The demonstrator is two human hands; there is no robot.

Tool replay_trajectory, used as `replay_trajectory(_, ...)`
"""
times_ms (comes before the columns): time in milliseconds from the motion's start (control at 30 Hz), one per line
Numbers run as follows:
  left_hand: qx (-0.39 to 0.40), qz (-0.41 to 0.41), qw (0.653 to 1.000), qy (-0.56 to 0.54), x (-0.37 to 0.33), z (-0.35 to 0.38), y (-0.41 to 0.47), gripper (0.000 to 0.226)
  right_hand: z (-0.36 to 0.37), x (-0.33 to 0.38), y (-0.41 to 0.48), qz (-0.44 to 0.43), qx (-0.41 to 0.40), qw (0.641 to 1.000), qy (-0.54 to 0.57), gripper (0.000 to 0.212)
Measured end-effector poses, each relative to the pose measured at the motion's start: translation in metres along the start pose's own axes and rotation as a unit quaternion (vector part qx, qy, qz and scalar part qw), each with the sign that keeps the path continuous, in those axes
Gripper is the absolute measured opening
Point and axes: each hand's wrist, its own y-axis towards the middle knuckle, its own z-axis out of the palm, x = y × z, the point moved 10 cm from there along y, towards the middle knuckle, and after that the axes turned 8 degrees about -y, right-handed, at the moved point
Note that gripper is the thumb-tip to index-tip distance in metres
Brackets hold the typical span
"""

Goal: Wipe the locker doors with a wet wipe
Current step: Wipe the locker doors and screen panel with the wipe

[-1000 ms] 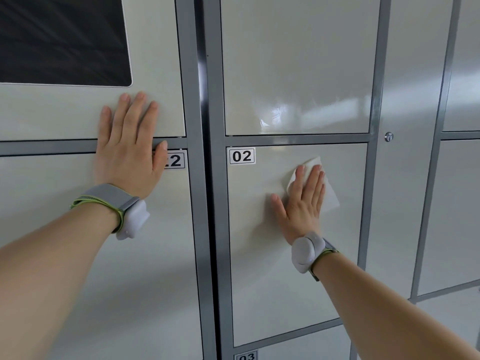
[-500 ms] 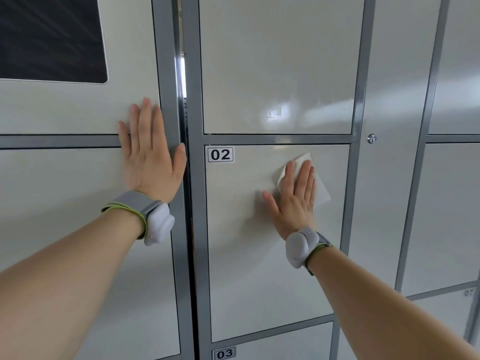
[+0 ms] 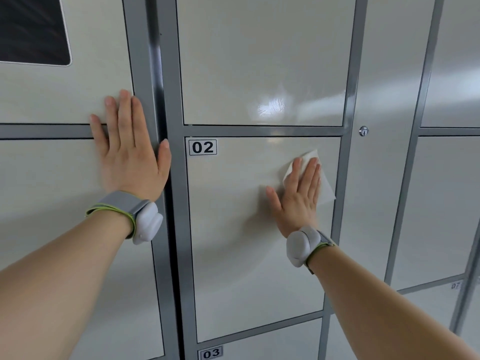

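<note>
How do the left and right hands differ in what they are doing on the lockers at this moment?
The left hand lies bare across the grey frame bar; the right hand presses a white wipe onto door 02. The left hand sits higher than the right hand. Both are flat with straight fingers, and both wear grey wrist devices.

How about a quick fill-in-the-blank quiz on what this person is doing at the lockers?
1. The right hand presses a white wipe flat against the door numbered ____.
2. The door just below it is numbered ____.
3. The round lock sits on the panel to the ____ of the wiped door.
Missing words: 02; 03; right.
</note>
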Motion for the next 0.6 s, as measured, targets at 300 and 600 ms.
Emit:
replay_trajectory(300, -0.026, 0.009, 0.999, 0.019, 0.0, 0.0, -0.001, 0.066, -0.019, 0.013, 0.028, 0.003, -0.028, 0.999, 0.027, 0.09)
replay_trajectory(600, -0.042, 0.016, 0.999, 0.023, 0.0, -0.002, -0.002, 0.066, 0.004, -0.016, -0.008, 0.023, 0.01, 1.0, 0.007, 0.097)
